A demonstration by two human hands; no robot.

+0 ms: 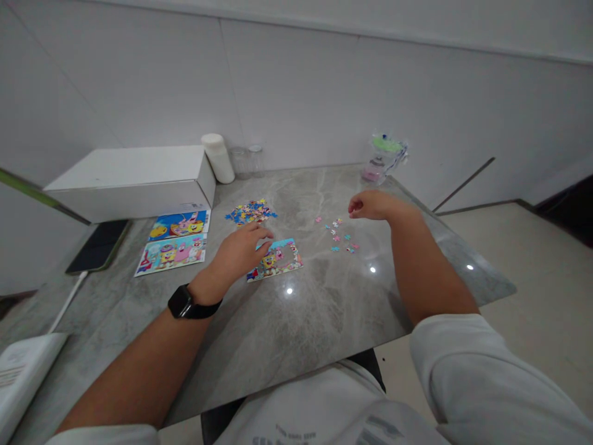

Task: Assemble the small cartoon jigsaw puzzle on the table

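Note:
A partly assembled cartoon jigsaw puzzle (283,267) lies on the grey marbled table, with a gap showing the grey below in its right half. My left hand (241,250), wearing a black watch, hovers over the puzzle's left edge; its fingers are apart and seem to hold nothing. Several loose pink, blue and white puzzle pieces (336,238) are scattered to the right of the puzzle. Just beyond them on the right is my right hand (373,204), its thumb and fingertips pinched together. Whatever may be between those fingertips is too small to make out.
Behind the puzzle lies a heap of mixed puzzle pieces (251,212). Two cartoon picture cards (172,253) and a phone (99,247) on a cable are at left. A white box (134,179), white bottle (217,159), clear jars (248,162) and plastic bag (383,159) stand along the wall.

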